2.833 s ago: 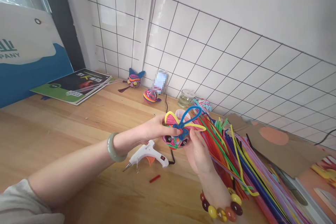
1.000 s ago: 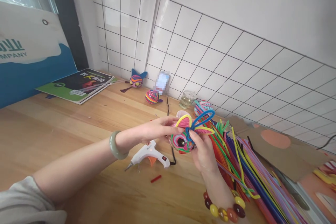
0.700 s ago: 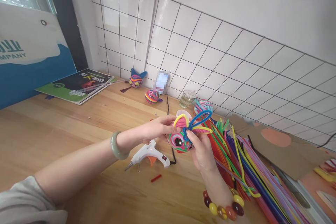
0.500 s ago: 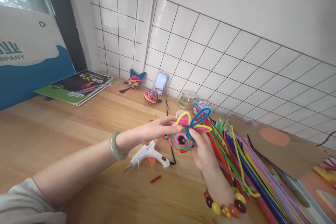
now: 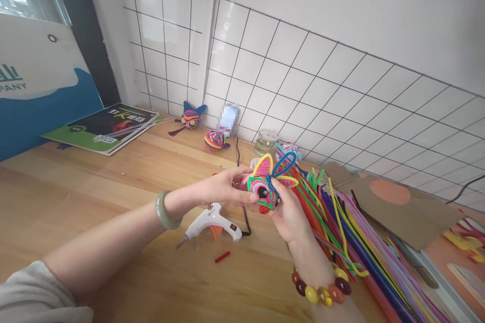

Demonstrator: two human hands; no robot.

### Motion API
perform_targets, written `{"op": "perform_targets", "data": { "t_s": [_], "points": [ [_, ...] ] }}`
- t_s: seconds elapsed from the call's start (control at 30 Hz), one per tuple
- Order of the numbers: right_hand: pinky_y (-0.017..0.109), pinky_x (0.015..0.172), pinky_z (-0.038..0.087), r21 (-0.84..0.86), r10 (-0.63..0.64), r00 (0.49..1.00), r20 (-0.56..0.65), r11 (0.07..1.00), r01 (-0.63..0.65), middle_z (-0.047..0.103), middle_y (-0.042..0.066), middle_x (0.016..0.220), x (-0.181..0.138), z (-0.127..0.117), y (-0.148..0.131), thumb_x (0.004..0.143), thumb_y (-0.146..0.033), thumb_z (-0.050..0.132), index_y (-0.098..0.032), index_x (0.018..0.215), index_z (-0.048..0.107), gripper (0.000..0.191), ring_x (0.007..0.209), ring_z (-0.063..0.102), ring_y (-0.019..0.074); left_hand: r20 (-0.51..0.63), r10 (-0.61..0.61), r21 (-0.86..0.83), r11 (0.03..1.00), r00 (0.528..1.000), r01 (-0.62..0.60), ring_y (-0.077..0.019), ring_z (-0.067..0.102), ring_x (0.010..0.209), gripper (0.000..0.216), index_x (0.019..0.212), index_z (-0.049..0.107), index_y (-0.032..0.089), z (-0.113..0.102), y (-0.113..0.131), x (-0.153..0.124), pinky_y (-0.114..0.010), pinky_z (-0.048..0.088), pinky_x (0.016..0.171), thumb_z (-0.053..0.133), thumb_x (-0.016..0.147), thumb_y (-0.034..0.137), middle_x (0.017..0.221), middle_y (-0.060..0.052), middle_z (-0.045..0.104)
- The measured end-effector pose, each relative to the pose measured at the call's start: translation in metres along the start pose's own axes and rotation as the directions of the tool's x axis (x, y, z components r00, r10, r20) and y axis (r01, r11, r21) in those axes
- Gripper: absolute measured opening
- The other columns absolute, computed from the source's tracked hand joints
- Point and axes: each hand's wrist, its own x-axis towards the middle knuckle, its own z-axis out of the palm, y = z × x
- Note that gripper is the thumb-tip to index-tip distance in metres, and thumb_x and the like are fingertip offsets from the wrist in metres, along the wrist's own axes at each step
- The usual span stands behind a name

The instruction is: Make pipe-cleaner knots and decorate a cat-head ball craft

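Two hands hold one multicoloured pipe-cleaner animal head (image 5: pixel 261 193) above the desk (image 5: pixel 151 282). The left grip (image 5: pixel 223 185) is curled around one side of it, thumb lying across the front beside a dark eye. The right grip (image 5: pixel 290 212) is closed around the other side, its thumb pressed near the foot of a blue loop (image 5: pixel 285 163) that rises by the yellow-edged pink ears (image 5: pixel 263 165). Just below the left grip lies a white hot-glue gun (image 5: pixel 212 218), nozzle pointing away from it, with a short red stick (image 5: pixel 222 257) nearer the wearer. Right of the right grip spreads a bundle of pipe cleaners (image 5: pixel 352 234). Beyond both grips, near the wall, stand a lidded glass jar (image 5: pixel 265 142) and a blue-eared animal head (image 5: pixel 190 117).
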Motion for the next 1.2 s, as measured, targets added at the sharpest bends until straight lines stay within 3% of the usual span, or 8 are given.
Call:
{"op": "perform_targets", "data": {
  "t_s": [0.2, 0.5, 0.73, 0.87, 1.0, 1.2],
  "points": [
    [0.038, 0.070, 0.057, -0.011, -0.007, 1.000, 0.007, 1.000, 0.007, 0.074, 0.003, 0.097, -0.002, 0.001, -0.001, 0.072, -0.037, 0.073, -0.023, 0.105, 0.067, 0.036, 0.086, 0.069, 0.0248, -0.002, 0.004, 0.005, 1.000, 1.000, -0.004, -0.0194, 0.066, 0.084, 0.054, 0.119, 0.054, 0.019, -0.001, 0.000, 0.000, -0.039, 0.052, 0.082, 0.075, 0.071, 0.032, 0.096, -0.007, 0.065],
    [0.039, 0.079, 0.055, -0.004, 0.004, 0.998, 0.060, 1.000, -0.004, 0.071, 0.003, 0.107, -0.005, 0.003, -0.003, 0.073, -0.039, 0.072, -0.024, 0.110, 0.065, 0.041, 0.098, 0.066, 0.0252, -0.010, 0.043, -0.005, 0.999, 0.999, -0.043, -0.0204, 0.063, 0.096, 0.055, 0.117, 0.055, 0.019, -0.003, -0.002, 0.002, -0.038, 0.051, 0.085, 0.077, 0.068, 0.027, 0.113, -0.010, 0.061],
    [0.043, 0.082, 0.052, 0.016, 0.099, 0.976, 0.196, 0.994, -0.105, 0.068, 0.005, 0.114, -0.004, -0.004, -0.008, 0.080, -0.056, 0.058, -0.028, 0.113, 0.061, 0.043, 0.106, 0.062, 0.0250, -0.026, -0.047, -0.068, 0.997, 0.999, 0.046, -0.0212, 0.064, 0.096, 0.056, 0.120, 0.052, 0.020, -0.012, -0.005, 0.001, -0.038, 0.053, 0.083, 0.076, 0.070, 0.029, 0.113, -0.010, 0.061],
    [0.043, 0.083, 0.051, 0.008, 0.095, 0.976, 0.195, 0.995, -0.098, 0.069, 0.005, 0.112, -0.004, -0.003, -0.012, 0.080, -0.059, 0.056, -0.027, 0.102, 0.065, 0.040, 0.104, 0.063, 0.0250, -0.015, -0.059, -0.156, 0.986, 0.998, 0.056, -0.0185, 0.064, 0.092, 0.055, 0.119, 0.051, 0.020, -0.015, -0.003, 0.001, -0.035, 0.053, 0.081, 0.075, 0.071, 0.027, 0.112, -0.009, 0.061],
    [0.043, 0.082, 0.051, 0.006, 0.073, 0.979, 0.190, 0.997, -0.076, 0.070, 0.004, 0.110, -0.005, -0.002, -0.014, 0.079, -0.058, 0.058, -0.027, 0.097, 0.066, 0.036, 0.103, 0.063, 0.0254, 0.019, -0.009, -0.215, 0.977, 1.000, 0.012, -0.0217, 0.062, 0.100, 0.052, 0.117, 0.052, 0.019, -0.016, 0.001, 0.000, -0.038, 0.053, 0.085, 0.075, 0.071, 0.023, 0.115, -0.011, 0.060],
    [0.037, 0.083, 0.051, 0.032, -0.032, 0.997, 0.067, 0.999, 0.030, 0.070, 0.001, 0.106, 0.002, -0.010, -0.012, 0.074, -0.044, 0.070, -0.028, 0.101, 0.066, 0.031, 0.095, 0.063, 0.0196, -0.010, 0.092, -0.189, 0.978, 0.996, -0.093, -0.0230, 0.062, 0.099, 0.057, 0.119, 0.051, 0.019, -0.020, -0.001, 0.001, -0.040, 0.053, 0.083, 0.077, 0.068, 0.019, 0.113, -0.012, 0.061]
  ]
}}
